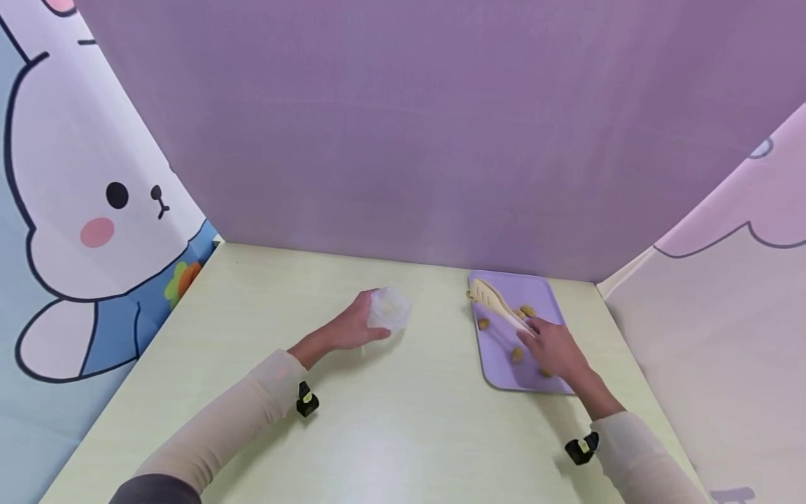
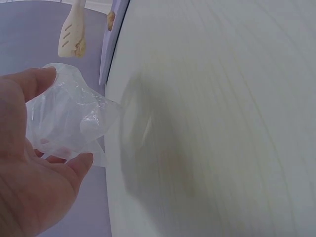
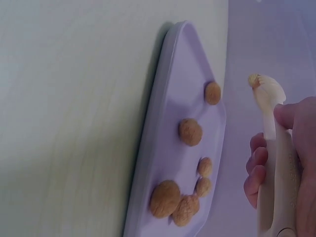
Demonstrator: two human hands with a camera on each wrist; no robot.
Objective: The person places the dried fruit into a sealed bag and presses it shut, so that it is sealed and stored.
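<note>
The left hand (image 1: 355, 325) grasps a clear plastic bag (image 1: 390, 308) between curled thumb and fingers, over the desk (image 1: 403, 434), left of the purple tray (image 1: 504, 378). The right hand (image 1: 557, 348) is closed around pale tongs (image 3: 279, 168), raised above the tray. A single nut (image 3: 254, 80) sits at the tongs' tips. Several brown walnuts (image 3: 190, 132) lie spread on the tray, some touching.
</note>
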